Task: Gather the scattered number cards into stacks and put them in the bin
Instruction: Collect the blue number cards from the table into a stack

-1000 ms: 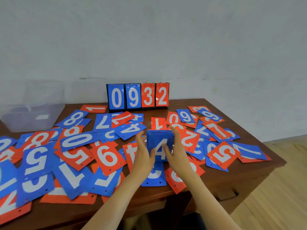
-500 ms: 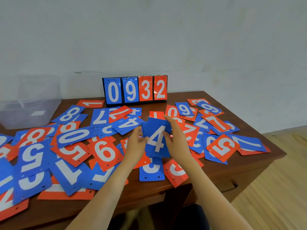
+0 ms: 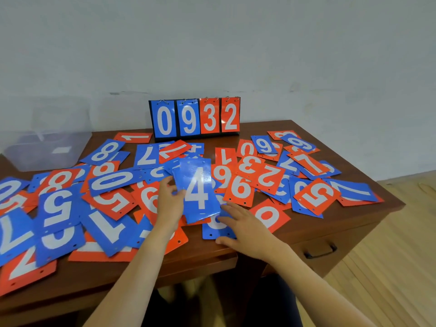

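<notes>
The wooden worktop (image 3: 318,234) is almost wholly covered by loose number cards, red and blue, lying overlapped at every angle; your gathering is, by this showing, only at its beginning. At the far left corner stands the clear plastic bin (image 3: 47,147), translucent, with what appears to be a pale label on it; whether any cards are inside cannot be told. Against the wall, at the back of the worktop, a flip scoreboard (image 3: 195,118) stands upright and reads 0932; its cards hang on rings and are not part of the scatter. Near the middle, raised above the spread, is the one stack so far made: a small sheaf of blue cards with a blue 4 card (image 3: 197,188) on top, another blue edge showing behind it. Your left hand (image 3: 168,204) grips this sheaf by its left edge, fingers closed on it. Your right hand (image 3: 247,228) lies open and flat, fingers spread, on a blue card (image 3: 215,228) at the near edge, just beside the sheaf and holding nothing. What remains, in all likelihood: nearly every card, and every trip to the bin.
</notes>
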A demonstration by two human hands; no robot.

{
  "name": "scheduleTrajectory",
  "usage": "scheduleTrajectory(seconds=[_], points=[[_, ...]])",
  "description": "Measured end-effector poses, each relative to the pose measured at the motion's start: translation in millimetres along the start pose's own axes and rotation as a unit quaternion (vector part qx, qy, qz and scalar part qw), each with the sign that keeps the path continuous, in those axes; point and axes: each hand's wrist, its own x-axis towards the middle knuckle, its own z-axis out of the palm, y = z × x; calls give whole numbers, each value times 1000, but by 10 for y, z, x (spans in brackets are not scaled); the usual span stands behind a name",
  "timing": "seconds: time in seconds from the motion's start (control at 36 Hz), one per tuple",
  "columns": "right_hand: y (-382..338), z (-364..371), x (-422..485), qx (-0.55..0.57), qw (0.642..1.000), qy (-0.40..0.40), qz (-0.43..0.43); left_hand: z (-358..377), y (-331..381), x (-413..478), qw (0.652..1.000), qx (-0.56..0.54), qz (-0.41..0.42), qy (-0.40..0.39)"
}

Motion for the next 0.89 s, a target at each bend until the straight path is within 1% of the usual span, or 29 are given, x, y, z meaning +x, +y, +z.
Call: scheduleTrajectory(seconds=[0.11, 0.22, 0.31, 0.39, 0.5, 0.61, 0.72, 0.83, 0.89], points=[[-20, -4, -66, -53, 998, -28, -7, -91, -65, -56, 997, 43, 18, 59], [-78, -38, -139, -77, 996, -32, -11, -160, -96, -142, 994, 92, 19, 53], [-91, -17, -162, -90, 995, -6, -38, -175, -100, -207, 991, 124, 24, 47], [-42, -9, -153, -79, 995, 42, -38, -190, -88, -252, 990, 132, 32, 41], [82, -93, -78, 15, 987, 154, 35, -233, -50, -276, 991, 117, 39, 42], [122, -302, 30, 138, 953, 256, 86, -255, -23, -256, 993, 107, 2, 51], [157, -547, 132, 223, 916, 298, 150, -227, -7, -232, 992, 115, -24, 42], [294, -734, 232, 309, 875, 311, 203, -164, -9, -217, 989, 145, -19, 31], [365, -791, 251, 371, 845, 320, 216, -131, -12, -206, 988, 154, -8, 32]])
